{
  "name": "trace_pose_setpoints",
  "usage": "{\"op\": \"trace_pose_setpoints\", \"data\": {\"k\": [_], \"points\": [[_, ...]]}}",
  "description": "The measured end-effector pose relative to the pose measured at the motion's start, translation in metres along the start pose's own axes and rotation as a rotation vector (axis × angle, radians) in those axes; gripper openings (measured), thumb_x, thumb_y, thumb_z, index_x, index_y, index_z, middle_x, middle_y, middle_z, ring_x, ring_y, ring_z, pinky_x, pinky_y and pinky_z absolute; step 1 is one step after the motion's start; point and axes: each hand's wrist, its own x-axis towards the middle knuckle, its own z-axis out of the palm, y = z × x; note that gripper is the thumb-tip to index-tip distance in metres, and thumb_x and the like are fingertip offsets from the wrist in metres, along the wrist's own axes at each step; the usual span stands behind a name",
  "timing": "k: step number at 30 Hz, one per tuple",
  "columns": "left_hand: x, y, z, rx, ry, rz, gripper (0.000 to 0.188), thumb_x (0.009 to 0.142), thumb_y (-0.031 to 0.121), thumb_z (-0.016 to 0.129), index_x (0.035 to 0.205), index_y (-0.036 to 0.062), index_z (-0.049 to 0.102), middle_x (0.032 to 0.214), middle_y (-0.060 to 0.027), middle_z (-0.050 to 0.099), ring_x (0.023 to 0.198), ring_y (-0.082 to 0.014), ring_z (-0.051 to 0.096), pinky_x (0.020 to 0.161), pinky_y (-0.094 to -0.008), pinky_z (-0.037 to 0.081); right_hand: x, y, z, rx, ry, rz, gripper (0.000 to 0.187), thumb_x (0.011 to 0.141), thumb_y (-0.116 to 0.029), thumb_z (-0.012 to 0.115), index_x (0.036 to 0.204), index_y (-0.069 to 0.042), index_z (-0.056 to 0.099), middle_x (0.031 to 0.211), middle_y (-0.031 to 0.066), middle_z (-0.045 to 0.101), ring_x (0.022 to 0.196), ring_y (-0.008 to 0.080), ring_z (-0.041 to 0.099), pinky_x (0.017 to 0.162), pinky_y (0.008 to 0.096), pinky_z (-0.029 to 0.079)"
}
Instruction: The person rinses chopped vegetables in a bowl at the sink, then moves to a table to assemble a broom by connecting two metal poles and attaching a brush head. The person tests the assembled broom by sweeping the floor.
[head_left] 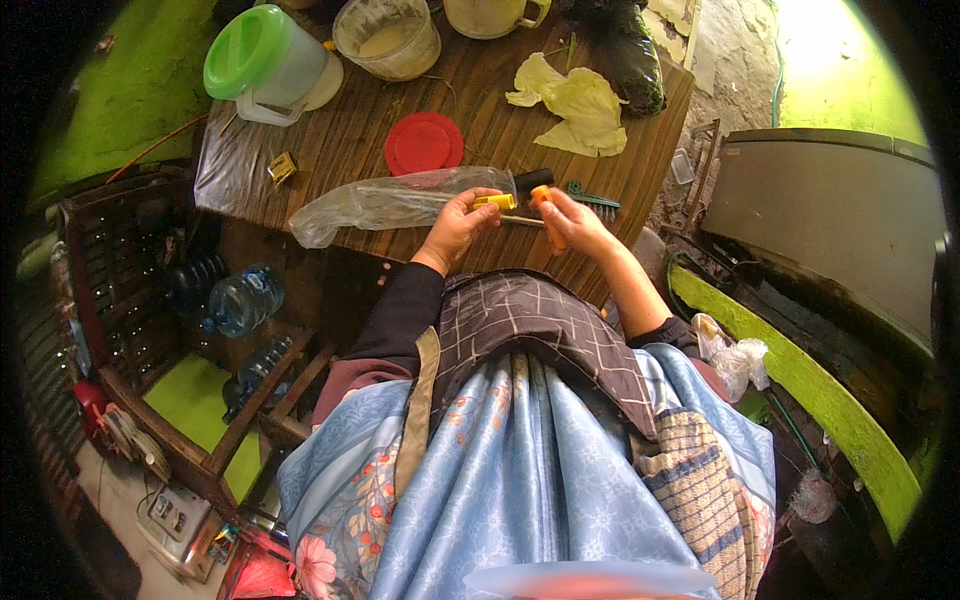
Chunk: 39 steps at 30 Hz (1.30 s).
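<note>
My left hand is closed on a short, hollow yellow plastic piece, its open end toward the right. Facing it, my right hand grips an orange stick-like piece, whose exact kind I cannot make out. The two pieces are apart, just above the table's near edge. A thin metal rod shows between the hands; what it belongs to is unclear. Behind my left hand lies a long clear plastic bag. A black handle-like object and a green brush lie beyond my right hand.
On the wooden table are a red round lid, pale cabbage leaves, a small yellow box, a green-lidded pitcher and a clear tub. Large water bottles lie at the left. A grey appliance stands right.
</note>
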Motion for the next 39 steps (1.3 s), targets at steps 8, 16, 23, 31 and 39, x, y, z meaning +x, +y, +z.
{"op": "trace_pose_setpoints", "data": {"k": [8,16,23,31,39], "points": [[-0.008,0.019,0.004,0.065,-0.104,-0.03,0.023,0.086,0.01,0.057,0.107,0.0009,0.053,0.101,-0.0062,0.059,0.086,-0.0111,0.056,0.076,-0.0249,0.046,-0.004,-0.02,0.009,-0.363,0.024,-0.308,0.041,0.089,-0.042,0.048,0.1,-0.004,0.059,0.079,0.0169,0.061,0.073,0.029,0.059,0.066,0.0372,0.045],[-0.022,0.031,0.02,0.787,-0.182,0.246,0.015,0.088,0.009,0.053,0.101,0.0031,0.051,0.094,-0.0065,0.059,0.078,-0.011,0.058,0.072,-0.0243,0.048,-0.012,-0.02,0.01,-0.533,-0.042,-0.427,0.038,0.09,-0.038,0.045,0.094,-0.003,0.059,0.07,0.0178,0.057,0.066,0.0315,0.058,0.06,0.0369,0.044],[-0.024,0.027,0.024,0.438,-0.135,0.08,0.017,0.089,0.01,0.052,0.104,0.0035,0.048,0.097,-0.0041,0.056,0.089,-0.0109,0.055,0.078,-0.025,0.046,-0.021,-0.018,0.015,-0.375,0.052,-0.341,0.035,0.089,-0.034,0.047,0.098,-0.002,0.06,0.075,0.0208,0.06,0.07,0.0347,0.059,0.062,0.0404,0.046],[-0.018,0.016,0.021,0.102,0.02,0.098,0.021,0.089,0.011,0.054,0.107,0.002,0.05,0.097,-0.0072,0.058,0.087,-0.0139,0.058,0.079,-0.0281,0.049,-0.014,0.006,0.005,0.74,-0.199,-0.052,0.038,0.09,-0.031,0.045,0.115,-0.003,0.051,0.079,0.0026,0.055,0.065,0.0095,0.052,0.054,0.0214,0.039],[-0.015,0.01,0.029,-0.06,-0.019,0.058,0.019,0.084,0.008,0.059,0.101,-0.0002,0.055,0.097,-0.0104,0.061,0.087,-0.0166,0.06,0.077,-0.0285,0.05,-0.005,0.01,0.007,1.121,-0.102,-0.311,0.031,0.09,-0.012,0.048,0.119,-0.008,0.04,0.118,0.0164,0.05,0.112,0.0312,0.049,0.092,0.0422,0.043]]}}
